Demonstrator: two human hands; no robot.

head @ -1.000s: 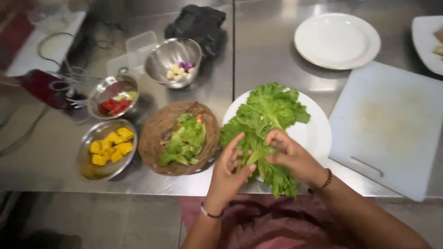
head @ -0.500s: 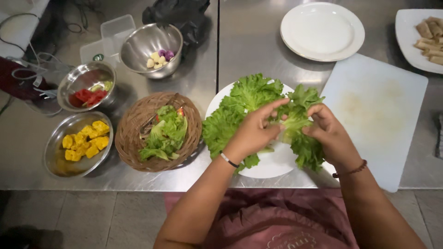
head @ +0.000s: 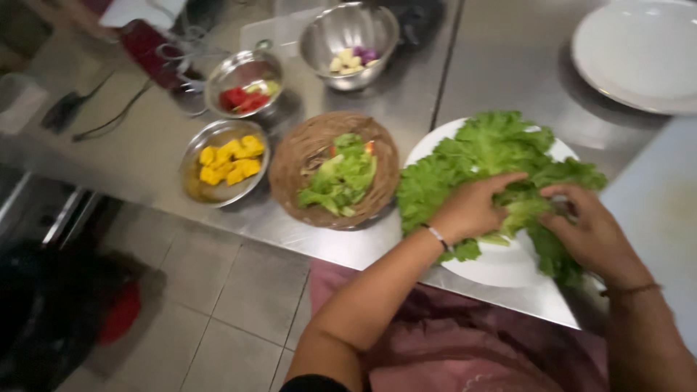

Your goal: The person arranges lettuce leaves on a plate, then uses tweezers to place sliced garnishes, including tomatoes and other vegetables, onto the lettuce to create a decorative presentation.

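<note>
Two bare hands are laid on a heap of frilly green lettuce leaves [head: 486, 156] piled on a round white plate [head: 501, 265] at the near edge of the stainless steel desk [head: 508, 58]. The left hand [head: 472, 210] is pressed down on the middle of the heap with its fingers curled into the leaves, grasping them. The right hand [head: 592, 229] is closed around the leaves at the right side of the plate, thumb and fingers pinched on a fold.

The lettuce is judged light, soft and limp, easily torn or bruised; it is best held loosely near the paler, firmer ribs rather than by the thin ruffled edges.

To the left of the plate, a round woven brown basket [head: 298, 156] holding more green leaves is set. Further left a small steel bowl of yellow cubes [head: 225, 161] is seen, and toward the far edge a steel bowl of red pieces [head: 243, 91] and a larger steel bowl with pale and purple pieces [head: 350, 36]. An empty white plate [head: 639, 54] is placed at the far right corner.
</note>
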